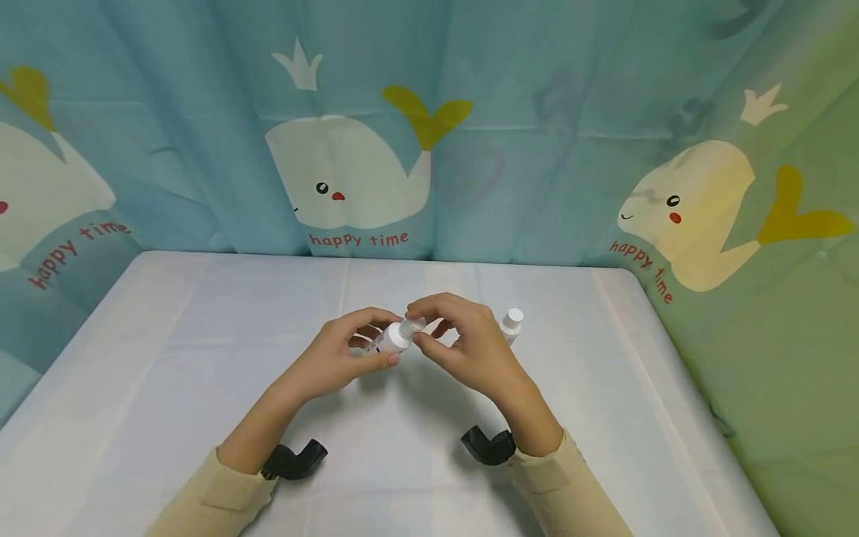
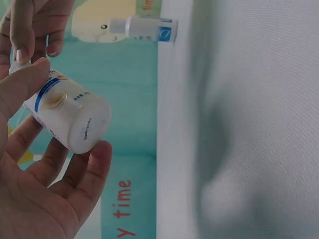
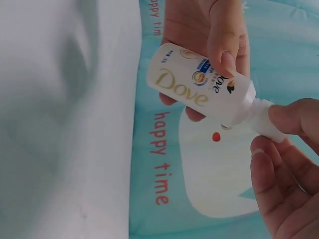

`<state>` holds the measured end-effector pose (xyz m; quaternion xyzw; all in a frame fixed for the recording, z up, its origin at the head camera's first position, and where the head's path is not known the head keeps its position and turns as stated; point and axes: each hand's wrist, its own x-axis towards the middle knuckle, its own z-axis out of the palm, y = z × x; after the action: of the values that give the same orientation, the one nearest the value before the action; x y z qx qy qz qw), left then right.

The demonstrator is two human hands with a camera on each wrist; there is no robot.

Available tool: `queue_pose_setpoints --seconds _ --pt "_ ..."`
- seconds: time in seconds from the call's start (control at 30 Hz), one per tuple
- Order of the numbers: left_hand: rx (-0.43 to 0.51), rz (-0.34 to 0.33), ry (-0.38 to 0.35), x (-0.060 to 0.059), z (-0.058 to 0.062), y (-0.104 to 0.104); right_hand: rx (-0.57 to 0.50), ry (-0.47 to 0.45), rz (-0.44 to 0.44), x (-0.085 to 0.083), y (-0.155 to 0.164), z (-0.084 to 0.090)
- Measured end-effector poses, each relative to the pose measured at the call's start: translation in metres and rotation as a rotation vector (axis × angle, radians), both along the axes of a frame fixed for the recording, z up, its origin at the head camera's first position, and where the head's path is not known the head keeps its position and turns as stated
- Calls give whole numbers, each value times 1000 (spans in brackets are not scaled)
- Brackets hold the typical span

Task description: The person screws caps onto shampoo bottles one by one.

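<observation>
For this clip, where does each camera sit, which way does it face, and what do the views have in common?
Head: above, facing forward and down at the table; both forearms, left hand, right hand.
Left wrist: below the left palm, facing its Dove bottle; second bottle beyond.
Right wrist: beside the right hand, facing the bottle cap; both hands' fingers.
All three views share the Dove bottle.

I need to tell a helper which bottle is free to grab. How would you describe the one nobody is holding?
On the white table before the whale curtain, look just behind the right hand. A small white bottle stands upright there, cap on. The Dove bottle is gripped by the left hand.
</observation>
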<state>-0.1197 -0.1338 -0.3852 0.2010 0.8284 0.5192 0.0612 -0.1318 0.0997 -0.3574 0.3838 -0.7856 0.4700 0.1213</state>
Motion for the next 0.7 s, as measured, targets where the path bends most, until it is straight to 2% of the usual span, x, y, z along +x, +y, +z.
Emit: queue_pose_setpoints --seconds 0.3,0.53,0.7 --pt "1 -4 14 1 1 1 22 -14 -18 -1 0 -1" --pt "-7 -5 4 2 2 1 -14 6 10 -1 -3 -5" --pt "-5 1 11 1 2 0 0 -5 18 0 -5 -6"
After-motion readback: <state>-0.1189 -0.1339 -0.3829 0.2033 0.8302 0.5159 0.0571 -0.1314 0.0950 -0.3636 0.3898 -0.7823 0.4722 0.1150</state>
